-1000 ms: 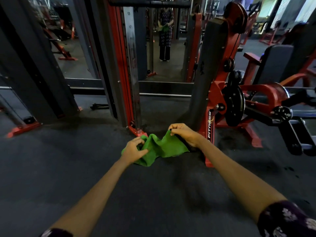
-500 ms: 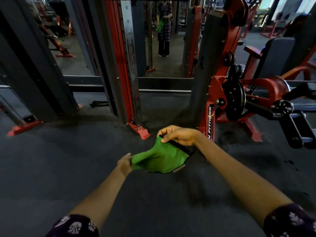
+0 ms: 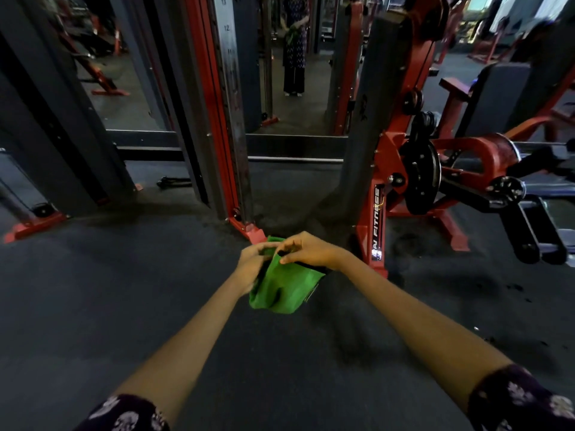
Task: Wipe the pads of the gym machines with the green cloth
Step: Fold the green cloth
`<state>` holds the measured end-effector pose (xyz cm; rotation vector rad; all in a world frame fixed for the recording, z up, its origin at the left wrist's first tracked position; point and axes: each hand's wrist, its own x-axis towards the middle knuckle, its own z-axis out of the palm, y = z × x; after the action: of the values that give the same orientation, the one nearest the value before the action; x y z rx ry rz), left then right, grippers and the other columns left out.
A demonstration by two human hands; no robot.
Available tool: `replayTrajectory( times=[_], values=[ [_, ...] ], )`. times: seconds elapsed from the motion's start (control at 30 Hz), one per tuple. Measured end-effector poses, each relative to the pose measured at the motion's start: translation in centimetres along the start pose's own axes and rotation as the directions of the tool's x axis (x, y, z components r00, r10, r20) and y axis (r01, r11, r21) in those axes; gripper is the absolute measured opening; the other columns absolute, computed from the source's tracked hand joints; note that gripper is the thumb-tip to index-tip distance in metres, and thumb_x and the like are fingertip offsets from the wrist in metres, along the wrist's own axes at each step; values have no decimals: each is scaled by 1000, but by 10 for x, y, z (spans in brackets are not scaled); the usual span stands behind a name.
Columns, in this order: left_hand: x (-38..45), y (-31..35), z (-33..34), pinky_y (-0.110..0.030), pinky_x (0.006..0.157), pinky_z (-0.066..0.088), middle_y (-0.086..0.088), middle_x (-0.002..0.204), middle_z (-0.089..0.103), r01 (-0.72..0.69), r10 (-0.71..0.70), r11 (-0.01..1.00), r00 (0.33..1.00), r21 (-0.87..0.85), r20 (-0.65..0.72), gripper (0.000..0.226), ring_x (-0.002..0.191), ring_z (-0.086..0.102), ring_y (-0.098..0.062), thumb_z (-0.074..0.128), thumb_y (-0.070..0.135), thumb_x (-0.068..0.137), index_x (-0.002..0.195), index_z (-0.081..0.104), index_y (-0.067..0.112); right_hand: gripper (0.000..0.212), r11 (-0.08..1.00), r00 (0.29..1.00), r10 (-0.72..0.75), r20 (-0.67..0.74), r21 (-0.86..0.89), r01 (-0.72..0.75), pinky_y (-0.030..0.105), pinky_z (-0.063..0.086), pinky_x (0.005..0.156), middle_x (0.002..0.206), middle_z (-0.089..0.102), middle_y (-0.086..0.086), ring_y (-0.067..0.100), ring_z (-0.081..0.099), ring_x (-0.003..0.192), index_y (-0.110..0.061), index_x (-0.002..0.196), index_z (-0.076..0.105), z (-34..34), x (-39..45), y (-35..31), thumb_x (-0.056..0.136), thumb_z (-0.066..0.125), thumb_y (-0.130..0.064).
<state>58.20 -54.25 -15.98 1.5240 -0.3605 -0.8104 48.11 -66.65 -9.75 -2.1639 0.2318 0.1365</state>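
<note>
The green cloth (image 3: 281, 284) is held in mid-air in front of the body, above the dark rubber floor (image 3: 93, 306), bunched into a loose fold with its lower part hanging free. Its upper edge is pinched by the right hand (image 3: 306, 251), thumb and fingers curled over a dark-trimmed hem, while its left side is gripped by the left hand (image 3: 253, 264), whose fingers are blurred so that their exact lie cannot be told. The step in hand is judged to be the folding of the cloth into a wiping pad. It is best done by bringing the edges together evenly, so that a flat, thick face is offered to the upholstery and no loose corner is left to trail; one hand can then be freed. No pad is being touched yet. The nearest upholstered surface that can be made out is the dark backrest (image 3: 497, 94) of the red plate-loaded machine (image 3: 435, 169) to the right, well apart from the cloth; a weight-stack column (image 3: 227, 88) and a mirror (image 3: 295, 66) stand ahead. Compared with half a second ago, the hands are drawn much closer together, the left having risen to meet the right, and the cloth, then stretched between them as a flat sheet, is now doubled and hanging lower.
</note>
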Motion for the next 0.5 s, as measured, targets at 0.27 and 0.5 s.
replayTrajectory(
  times=[0.27, 0.5],
  values=[
    [-1, 26, 13, -14, 71, 50, 3, 89, 63, -179, 164, 967, 982, 183, 94, 39, 81, 59, -7, 38, -18, 86, 102, 63, 7, 22, 969, 906, -131, -404, -247, 30, 15, 34, 90, 116, 48, 6, 9, 44, 100, -10, 103, 71, -6, 6, 10, 82, 71, -12],
    [-8, 12, 7, -32, 77, 45, -1, 76, 63, -198, 185, 953, 980, 231, 78, 32, 75, 57, -13, 48, -5, 88, 75, 67, 16, 22, 990, 963, -8, -269, -141, -31, 26, 45, 83, 95, 70, 8, 12, 60, 83, -6, 102, 72, -19, 2, 11, 81, 72, -11]
  ],
)
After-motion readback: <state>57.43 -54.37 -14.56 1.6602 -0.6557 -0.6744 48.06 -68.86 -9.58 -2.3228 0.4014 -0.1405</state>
